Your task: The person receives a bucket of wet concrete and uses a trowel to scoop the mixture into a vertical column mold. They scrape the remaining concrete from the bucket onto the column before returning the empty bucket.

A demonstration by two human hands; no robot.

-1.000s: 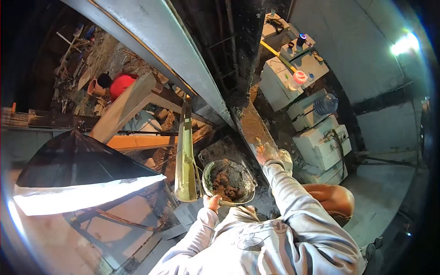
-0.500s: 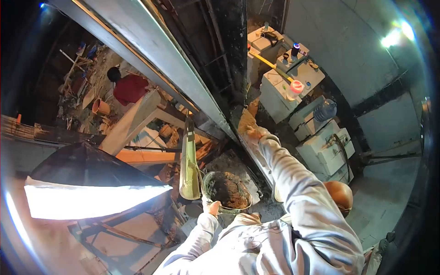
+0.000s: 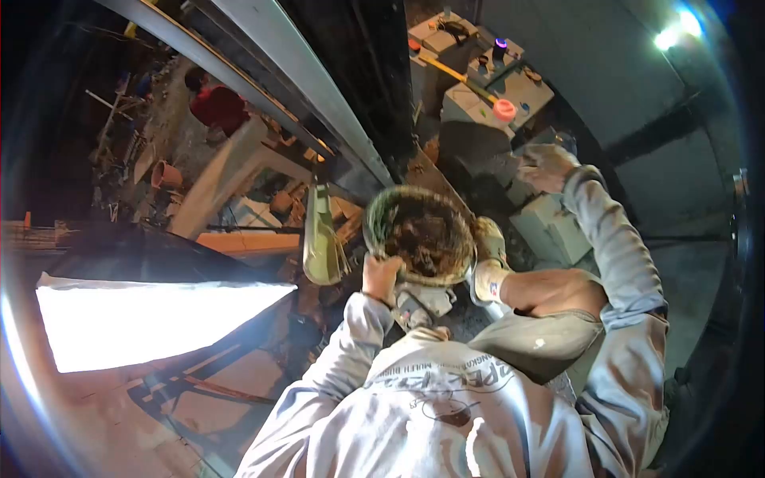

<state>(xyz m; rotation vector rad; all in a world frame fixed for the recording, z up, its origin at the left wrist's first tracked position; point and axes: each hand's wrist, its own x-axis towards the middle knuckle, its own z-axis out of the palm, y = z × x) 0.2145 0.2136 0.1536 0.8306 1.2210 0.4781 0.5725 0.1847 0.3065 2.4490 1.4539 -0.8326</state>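
My left hand [image 3: 382, 277] is closed on the near left rim of a round bucket [image 3: 386, 212]. The bucket is tilted towards me, and dark, wet-looking brown mortar or mud [image 3: 426, 235] lies inside. My right hand [image 3: 548, 167] is raised at the right, well apart from the bucket, with its fingers curled. A flat, dark grey shape [image 3: 480, 151] reaches left from those fingers, too blurred to name. Below the bucket show my sandalled foot [image 3: 414, 311] and my bent right leg [image 3: 550, 293].
White blocks [image 3: 550, 227] stand at the right; on others lie a yellow-handled tool [image 3: 446, 70] and a pink-topped container [image 3: 504, 110]. A steel beam [image 3: 299, 68] runs overhead. A bright lamp panel [image 3: 151, 319] stands at the left. Beyond, a person in red [image 3: 219, 107] crouches near rubble.
My right hand has left the wall edge and swung right and up. The bucket, in my left hand, has risen and moved right. The whole view has shifted slightly.
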